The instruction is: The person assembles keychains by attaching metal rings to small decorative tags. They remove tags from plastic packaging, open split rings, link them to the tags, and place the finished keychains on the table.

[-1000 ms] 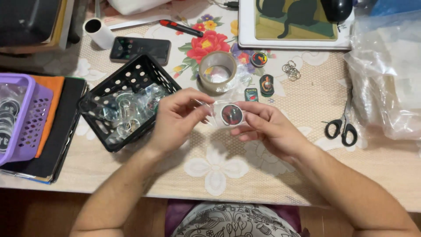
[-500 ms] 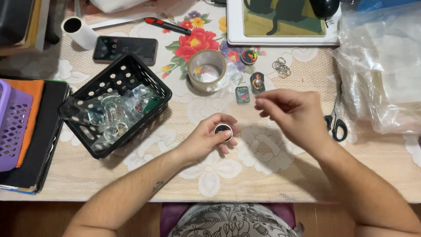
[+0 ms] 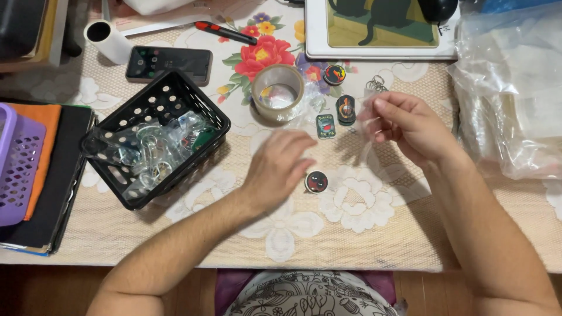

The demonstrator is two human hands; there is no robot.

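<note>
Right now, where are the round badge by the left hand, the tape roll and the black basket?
round badge (image 3: 317, 182), head view, centre of its dark face.
tape roll (image 3: 259, 100), head view, left outer wall.
black basket (image 3: 149, 96), head view, far rim.

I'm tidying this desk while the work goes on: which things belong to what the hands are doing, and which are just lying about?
In use:
- small round dark badge on the cloth beside the left hand
- clear plastic sleeve pinched in the right hand
- black perforated basket of bagged pieces

Lying about:
- roll of clear tape
- black phone
- red-handled cutter
- purple basket
</note>
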